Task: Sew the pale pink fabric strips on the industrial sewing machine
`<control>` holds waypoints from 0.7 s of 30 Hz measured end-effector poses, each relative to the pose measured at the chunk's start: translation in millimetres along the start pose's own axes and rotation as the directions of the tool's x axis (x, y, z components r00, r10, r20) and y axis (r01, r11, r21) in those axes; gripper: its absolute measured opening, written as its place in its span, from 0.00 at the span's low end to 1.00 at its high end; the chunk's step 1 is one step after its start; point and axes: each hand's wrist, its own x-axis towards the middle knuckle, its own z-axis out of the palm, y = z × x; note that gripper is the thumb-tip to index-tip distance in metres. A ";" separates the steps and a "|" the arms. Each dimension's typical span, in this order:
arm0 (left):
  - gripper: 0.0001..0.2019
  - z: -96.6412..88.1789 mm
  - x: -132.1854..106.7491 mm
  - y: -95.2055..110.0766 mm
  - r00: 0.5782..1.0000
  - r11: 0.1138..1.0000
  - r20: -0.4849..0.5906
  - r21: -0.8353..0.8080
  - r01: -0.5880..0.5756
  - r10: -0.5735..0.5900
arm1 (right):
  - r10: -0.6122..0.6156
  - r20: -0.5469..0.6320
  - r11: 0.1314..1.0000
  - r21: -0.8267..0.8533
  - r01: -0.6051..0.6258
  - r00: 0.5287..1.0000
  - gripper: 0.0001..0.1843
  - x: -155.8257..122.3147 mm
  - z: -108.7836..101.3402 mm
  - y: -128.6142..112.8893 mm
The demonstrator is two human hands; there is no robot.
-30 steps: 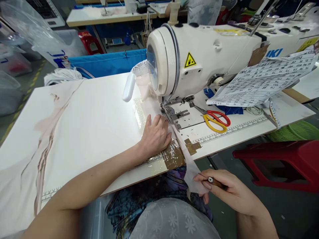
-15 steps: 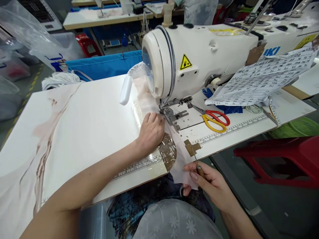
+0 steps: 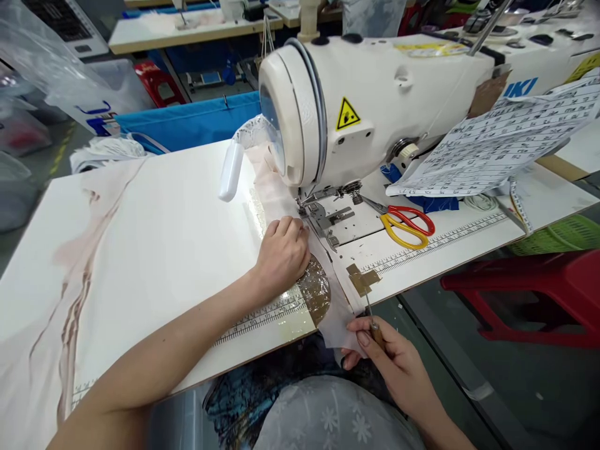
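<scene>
Now the left hand (image 3: pixel 281 256) lies flat and open on the fabric (image 3: pixel 274 184) beside the presser foot (image 3: pixel 319 215). The right hand (image 3: pixel 396 365), pinching the fabric's tail and an awl (image 3: pixel 374 326), has come up to the desk (image 3: pixel 164 225) edge, so the fabric likely has less slack.

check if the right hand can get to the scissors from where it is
Probably yes: the scissors lie uncovered on the table, with only bare surface between them and the right hand. But that hand is full: it pinches a tool and cloth.
</scene>
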 end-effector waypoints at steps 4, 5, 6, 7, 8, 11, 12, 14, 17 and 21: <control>0.15 4.7 4.0 -2.3 1.000 1.000 -0.014 -0.020 0.016 -0.016 | -0.161 0.016 0.944 -0.289 0.159 0.987 0.14 1.0 -3.7 3.9; 0.15 6.1 5.4 -3.4 1.000 0.999 -0.017 -0.025 0.021 -0.021 | -0.186 0.032 0.929 -0.320 0.187 0.982 0.14 1.9 -3.5 3.9; 0.14 7.4 6.7 -4.6 0.999 0.999 -0.020 -0.030 0.026 -0.027 | -0.203 0.048 0.917 -0.341 0.208 0.978 0.13 2.9 -3.1 3.5; 0.14 8.7 8.0 -5.8 0.999 0.999 -0.021 -0.033 0.031 -0.032 | -0.217 0.060 0.908 -0.355 0.224 0.974 0.13 3.9 -2.6 2.7; 0.15 9.8 8.9 -7.1 0.999 0.999 -0.021 -0.035 0.035 -0.036 | -0.228 0.066 0.901 -0.364 0.236 0.972 0.12 4.9 -2.3 1.8; 0.16 11.5 8.3 -10.0 0.999 0.997 -0.017 -0.051 0.049 -0.050 | -0.263 0.064 0.886 -0.378 0.267 0.963 0.11 7.0 -3.2 0.0; 0.17 11.4 6.8 -10.3 0.998 0.997 -0.017 -0.062 0.053 -0.054 | -0.273 0.062 0.882 -0.381 0.275 0.960 0.11 7.4 -4.2 0.2; 0.19 10.1 2.6 -9.6 0.998 0.995 -0.013 -0.084 0.058 -0.059 | -0.280 0.065 0.878 -0.386 0.283 0.958 0.11 7.5 -6.9 1.4; 0.21 6.5 -3.0 -5.8 0.998 0.995 0.001 -0.083 0.058 -0.058 | -0.267 0.076 0.879 -0.389 0.275 0.961 0.11 5.8 -10.7 3.6; 0.20 2.0 -3.5 0.5 0.998 0.997 0.023 -0.058 0.052 -0.051 | -0.266 0.082 0.886 -0.371 0.277 0.960 0.11 1.8 -12.1 3.1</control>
